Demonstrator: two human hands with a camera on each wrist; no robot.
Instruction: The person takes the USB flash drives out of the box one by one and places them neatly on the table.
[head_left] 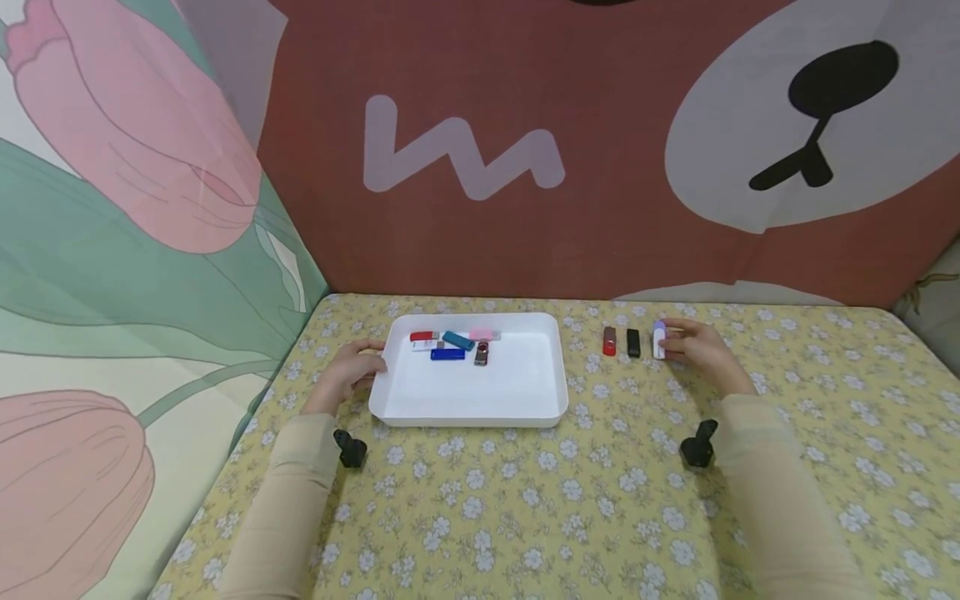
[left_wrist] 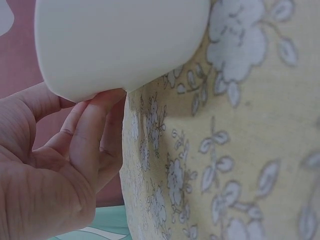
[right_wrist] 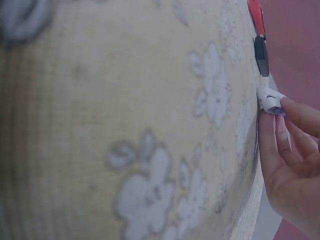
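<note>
At the left end of a white tray (head_left: 468,400), my left hand (head_left: 351,368) holds the rim. In the left wrist view the curled fingers of the left hand (left_wrist: 65,155) meet the tray wall (left_wrist: 120,45). Several USB sticks lie in the tray's far-left part, among them a red one (head_left: 422,337), a teal one (head_left: 458,340), a blue one (head_left: 447,355) and a pink one (head_left: 482,335). To the tray's right, my right hand (head_left: 697,346) pinches a white and lavender USB stick (head_left: 659,342) between thumb and fingers, close to the tablecloth.
A red USB stick (head_left: 609,342) and a black USB stick (head_left: 633,343) lie in a row between the tray and the right hand. Yellow floral cloth (head_left: 525,517) covers the table. A printed brown backdrop (head_left: 465,242) stands along the far edge.
</note>
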